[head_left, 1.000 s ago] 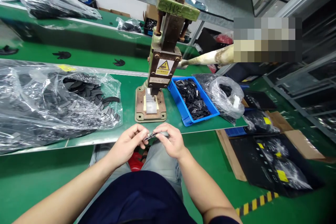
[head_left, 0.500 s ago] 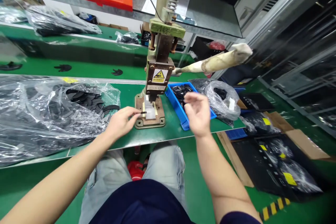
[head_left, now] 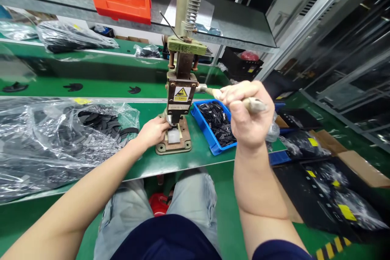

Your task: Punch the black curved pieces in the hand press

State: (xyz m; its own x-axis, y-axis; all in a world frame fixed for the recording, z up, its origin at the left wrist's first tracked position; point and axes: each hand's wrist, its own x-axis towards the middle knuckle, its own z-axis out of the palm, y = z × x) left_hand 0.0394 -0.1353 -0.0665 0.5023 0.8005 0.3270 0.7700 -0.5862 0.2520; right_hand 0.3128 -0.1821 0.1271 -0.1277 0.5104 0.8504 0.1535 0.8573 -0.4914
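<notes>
The right hand (head_left: 251,109) is holding on tight to a long pale lever (head_left: 213,92), its fingers curling all the way around. The lever is sticking out from a tall green and brown metal press (head_left: 179,78). The left hand (head_left: 154,131) is resting low by the left side of the flat rusty brown base (head_left: 184,129). Its fingertips are hiding by the press's dark foot, so I cannot tell if that grip is pinching something. A small pale shiny plate (head_left: 173,136) is lying on the base.

A finger could be getting squashed if the dark foot is coming down while the left hand is sitting this near. A part there could be bending if it is sitting crooked.

A strip of green bench (head_left: 158,163) is showing between the base and the front edge. On the right, a blue plastic tray (head_left: 224,149) full of small black parts (head_left: 213,118) is standing near the base. On the left, a big clear plastic bag (head_left: 61,146) is crowding the left arm.
</notes>
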